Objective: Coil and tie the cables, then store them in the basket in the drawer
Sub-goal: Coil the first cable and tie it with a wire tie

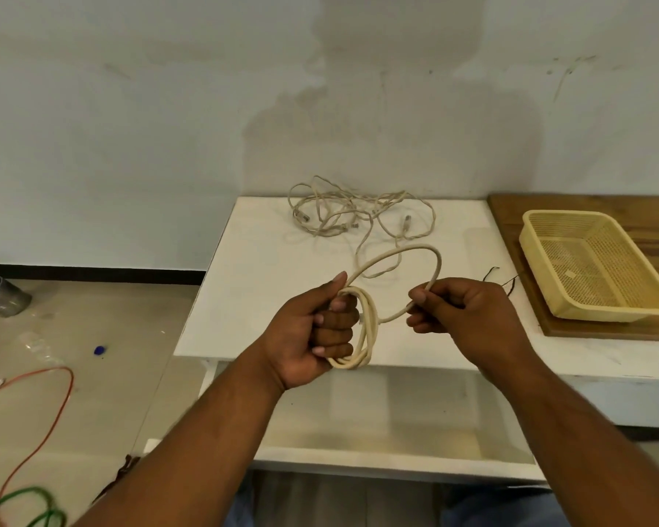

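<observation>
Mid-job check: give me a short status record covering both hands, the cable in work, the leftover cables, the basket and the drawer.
left hand: grips a cream cable coil of several turns
right hand: pinches the same cable's free loop, arched above the table
loose cables: tangled pile at the table's back, uncoiled
basket: yellow, on the wooden board at right, no cables in it
drawer: open below the table, basket not in it

White tabletop [252, 298]: tangled cables [343, 211] at rear edge; wooden board [643, 222] at right edge, carrying yellow basket [602, 314].
</observation>
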